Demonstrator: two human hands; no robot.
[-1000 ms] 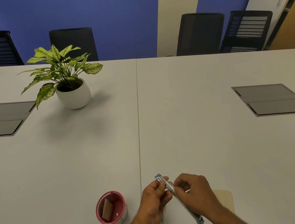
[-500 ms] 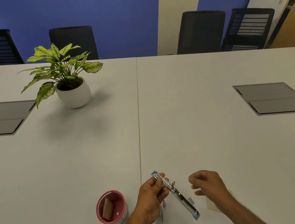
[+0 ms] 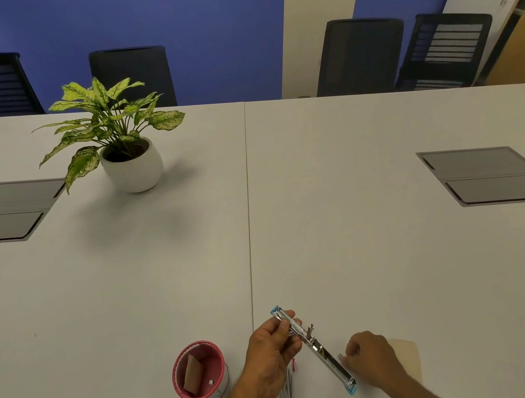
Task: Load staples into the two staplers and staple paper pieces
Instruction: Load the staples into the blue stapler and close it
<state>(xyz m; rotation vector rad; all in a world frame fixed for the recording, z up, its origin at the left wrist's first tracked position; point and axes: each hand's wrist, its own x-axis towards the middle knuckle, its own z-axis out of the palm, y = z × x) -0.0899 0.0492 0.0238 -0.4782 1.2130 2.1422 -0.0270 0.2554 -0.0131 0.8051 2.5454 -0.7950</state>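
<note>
My left hand (image 3: 273, 349) grips a blue-and-silver stapler (image 3: 323, 353) swung fully open, held slanted above the table near its front edge. My right hand (image 3: 371, 357) has come down to the table just right of the stapler, fingers pinched over a small pale strip (image 3: 340, 357); whether it holds the strip I cannot tell. A second stapler (image 3: 289, 394), silver with a red part, lies on the table under my left hand. A beige paper piece (image 3: 406, 356) lies partly under my right hand.
A red cup (image 3: 199, 373) with a brown card piece inside stands to the left of my hands. A potted plant (image 3: 123, 149) stands far left. Grey cable hatches (image 3: 489, 176) are set into the table at both sides. Black chairs line the far edge.
My right hand let go of the open stapler and moved right and down to the table beside the paper. My left hand kept hold of the stapler, tilting it slightly.
</note>
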